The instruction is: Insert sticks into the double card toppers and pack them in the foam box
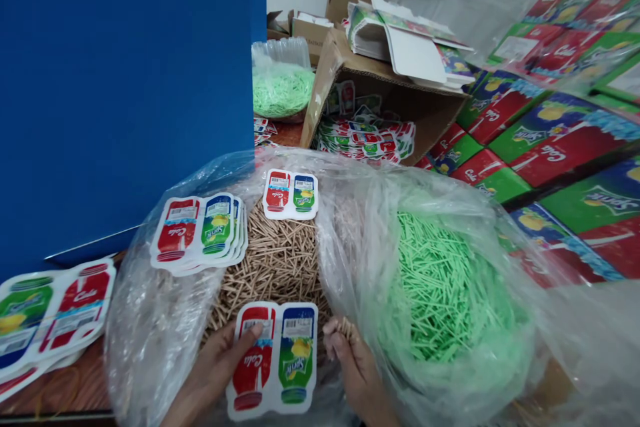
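My left hand (213, 370) holds a printed card (274, 360) showing a red bottle and a green bottle, thumb on its top left. My right hand (353, 363) pinches a few brown sticks (345, 328) right beside the card. Both hands are over a clear plastic bag (150, 327) filled with brown sticks (275, 260). A stack of the same cards (200, 232) rests on the bag's left side, and a single card (291, 194) lies at its far edge. A second clear bag (525, 347) to the right holds green sticks (445, 287).
A blue board (125, 93) stands at the left. More cards (45, 313) lie on the table at lower left. An open cardboard box (380, 93) with cards sits behind, beside another bag of green sticks (281, 87). Printed red, green and blue cartons (550, 147) fill the right.
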Demonstrator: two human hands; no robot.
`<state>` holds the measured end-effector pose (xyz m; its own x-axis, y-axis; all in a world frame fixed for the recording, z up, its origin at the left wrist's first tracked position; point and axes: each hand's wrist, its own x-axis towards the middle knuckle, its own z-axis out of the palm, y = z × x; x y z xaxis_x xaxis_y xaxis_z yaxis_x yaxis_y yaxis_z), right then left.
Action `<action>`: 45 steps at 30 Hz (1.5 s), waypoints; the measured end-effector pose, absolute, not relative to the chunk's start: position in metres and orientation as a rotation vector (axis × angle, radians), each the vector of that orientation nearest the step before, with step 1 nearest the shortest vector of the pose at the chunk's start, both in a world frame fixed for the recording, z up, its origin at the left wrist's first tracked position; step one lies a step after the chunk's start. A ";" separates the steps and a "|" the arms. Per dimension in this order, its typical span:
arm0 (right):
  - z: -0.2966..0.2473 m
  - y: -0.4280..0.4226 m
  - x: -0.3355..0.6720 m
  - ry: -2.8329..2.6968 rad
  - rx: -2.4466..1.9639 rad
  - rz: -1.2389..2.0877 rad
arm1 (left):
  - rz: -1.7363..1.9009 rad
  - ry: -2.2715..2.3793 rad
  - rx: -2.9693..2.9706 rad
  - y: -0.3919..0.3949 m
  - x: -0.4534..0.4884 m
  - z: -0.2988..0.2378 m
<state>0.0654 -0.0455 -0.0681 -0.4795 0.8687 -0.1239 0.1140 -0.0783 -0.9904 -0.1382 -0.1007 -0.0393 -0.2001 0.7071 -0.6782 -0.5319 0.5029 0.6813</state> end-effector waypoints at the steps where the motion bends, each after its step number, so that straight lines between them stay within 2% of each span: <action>1: -0.068 -0.046 0.065 -1.596 -1.057 1.620 | 1.135 1.369 0.170 -0.101 -0.139 -0.040; 20: -0.041 -0.037 0.050 -1.605 -1.120 1.334 | 1.073 1.417 0.402 -0.087 -0.150 -0.062; 45: -0.046 -0.031 0.050 -1.570 -1.134 1.295 | 1.092 1.324 0.239 -0.077 -0.150 -0.067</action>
